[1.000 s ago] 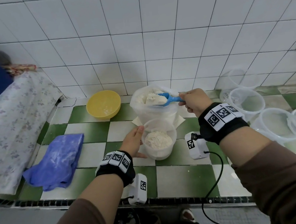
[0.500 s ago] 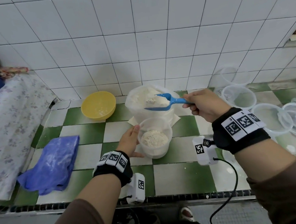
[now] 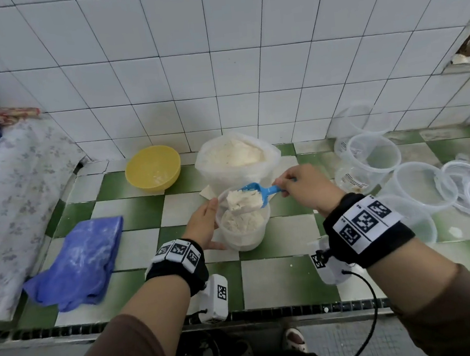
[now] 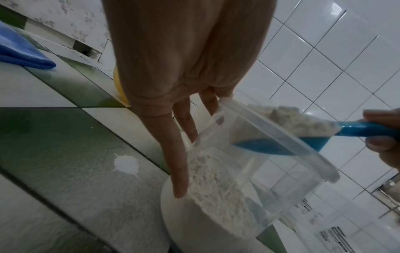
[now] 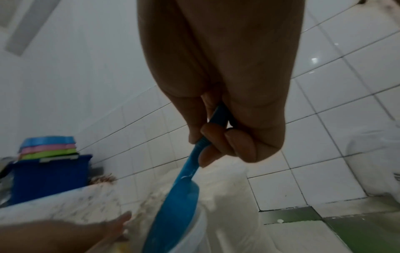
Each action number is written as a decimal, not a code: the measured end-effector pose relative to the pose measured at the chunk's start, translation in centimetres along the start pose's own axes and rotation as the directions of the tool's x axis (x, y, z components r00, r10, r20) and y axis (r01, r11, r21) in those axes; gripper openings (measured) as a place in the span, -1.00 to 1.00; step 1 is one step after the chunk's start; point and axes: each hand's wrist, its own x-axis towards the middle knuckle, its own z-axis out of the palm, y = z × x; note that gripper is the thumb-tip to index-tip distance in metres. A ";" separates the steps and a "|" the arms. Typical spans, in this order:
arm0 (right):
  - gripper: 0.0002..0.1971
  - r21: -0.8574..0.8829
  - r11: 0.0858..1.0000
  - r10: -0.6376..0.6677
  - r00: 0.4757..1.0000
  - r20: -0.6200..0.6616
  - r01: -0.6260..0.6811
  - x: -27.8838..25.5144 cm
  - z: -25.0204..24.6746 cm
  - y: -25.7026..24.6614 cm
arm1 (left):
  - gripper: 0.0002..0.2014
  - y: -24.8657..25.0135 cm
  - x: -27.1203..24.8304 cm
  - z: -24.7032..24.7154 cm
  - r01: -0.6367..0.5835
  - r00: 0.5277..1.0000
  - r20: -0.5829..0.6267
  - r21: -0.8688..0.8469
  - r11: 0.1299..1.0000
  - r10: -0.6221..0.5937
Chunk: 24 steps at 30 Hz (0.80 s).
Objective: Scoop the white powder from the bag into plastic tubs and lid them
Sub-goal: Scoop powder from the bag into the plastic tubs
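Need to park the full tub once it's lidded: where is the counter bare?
Bare tiles lie between the blue cloth and the tub, and along the front edge between the wrists. The right side is crowded with empty tubs.

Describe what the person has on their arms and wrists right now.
Both arms wear brown sleeves pushed up the forearms. Each wrist carries a black band faced with white square tags printed with black coded patterns. A white camera box, also tagged, hangs under each wrist; a black cable trails from the right one. Hands are bare.
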 end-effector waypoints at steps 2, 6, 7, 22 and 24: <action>-0.79 -0.092 0.995 -0.027 0.999 -0.020 0.025 0.0 0.9 0.1 | -0.56 0.0 0.0 0.0 0.000 1.000 0.001 -0.004 1.000 0.000; -0.81 -0.171 0.981 -0.105 0.993 -0.046 0.095 -0.3 2.1 0.3 | -0.58 0.1 -0.1 0.1 -0.002 1.000 0.006 -0.015 1.000 0.002; -0.81 -0.179 0.977 -0.124 0.991 -0.047 0.114 -0.4 2.2 0.3 | -0.60 0.1 -0.1 0.0 -0.002 1.000 0.010 -0.016 1.000 0.002; -0.79 -0.194 0.944 -0.278 0.960 -0.041 0.266 -0.7 1.1 0.4 | -0.72 0.0 0.0 -0.2 -0.001 1.000 0.026 -0.002 1.000 0.001; -0.80 -0.197 0.949 -0.259 0.965 -0.031 0.248 -0.4 0.7 0.3 | -0.68 0.0 0.1 -0.1 0.000 1.000 0.025 -0.003 1.000 0.000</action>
